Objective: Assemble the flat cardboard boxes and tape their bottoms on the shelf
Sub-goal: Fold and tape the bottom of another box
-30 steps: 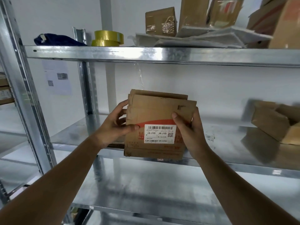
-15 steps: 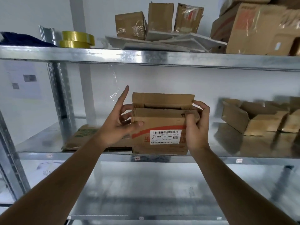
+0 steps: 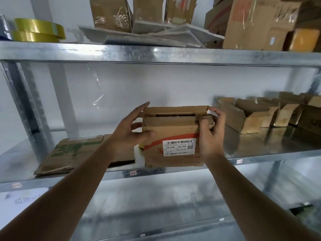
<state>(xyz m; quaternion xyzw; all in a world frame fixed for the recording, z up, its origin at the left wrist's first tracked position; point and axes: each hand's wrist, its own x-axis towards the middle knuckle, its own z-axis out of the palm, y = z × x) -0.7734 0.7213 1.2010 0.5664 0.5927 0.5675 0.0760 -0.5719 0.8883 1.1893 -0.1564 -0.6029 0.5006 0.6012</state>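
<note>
A small brown cardboard box (image 3: pixel 171 129) with a red stripe and a white barcode label stands on the front edge of the middle metal shelf (image 3: pixel 260 154), partly opened out, a dark gap showing at its top. My left hand (image 3: pixel 132 133) holds its left side, thumb on the front face and fingers spread along the back. My right hand (image 3: pixel 211 134) grips the top right corner, fingers curled over the flaps. Two rolls of yellow tape (image 3: pixel 39 32) lie stacked on the top shelf at the far left.
Flattened boxes with green print (image 3: pixel 73 153) lie on the middle shelf to the left. Several assembled open boxes (image 3: pixel 257 113) sit at the right. The top shelf carries more boxes (image 3: pixel 251 23) and grey mailers (image 3: pixel 156 34). A strip of clear tape (image 3: pixel 97 91) hangs under the top shelf.
The flat box has been pushed open into a box shape and set on the shelf edge. My right hand shifted from its front face to the top right corner. The view panned right.
</note>
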